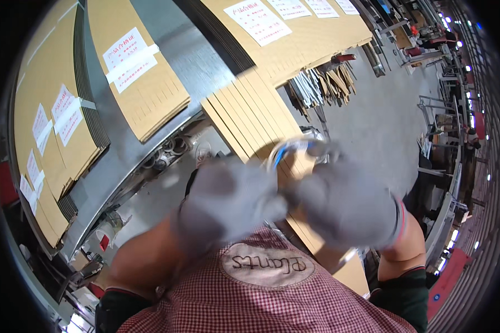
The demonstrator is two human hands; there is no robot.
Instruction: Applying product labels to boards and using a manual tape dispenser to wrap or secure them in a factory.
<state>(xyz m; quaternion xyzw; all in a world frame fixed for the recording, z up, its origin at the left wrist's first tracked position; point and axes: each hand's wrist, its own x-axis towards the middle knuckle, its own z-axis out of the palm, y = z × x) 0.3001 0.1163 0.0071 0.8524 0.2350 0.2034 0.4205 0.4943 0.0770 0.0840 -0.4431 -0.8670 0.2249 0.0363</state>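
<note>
Both hands wear grey gloves and meet in front of my apron, smeared by motion. My right hand [347, 202] is closed on a ring-shaped thing [281, 151] with a pale rim and some blue, which looks like a tape roll. My left hand [225, 202] is closed, its fingertips close to the right hand's fingers; what they pinch, if anything, is too blurred to tell. Beneath the hands lies a bundle of long tan cardboard strips [250, 114], jutting from the table toward me and partly hidden by the gloves.
Stacks of slotted cardboard [141, 102] with taped paper labels [129, 58] lie on a metal table [200, 55]. A larger cardboard stack [311, 41] lies at the far right of it. Scrap strips [322, 86] hang beyond its edge. Tape rings [172, 150] sit under the table.
</note>
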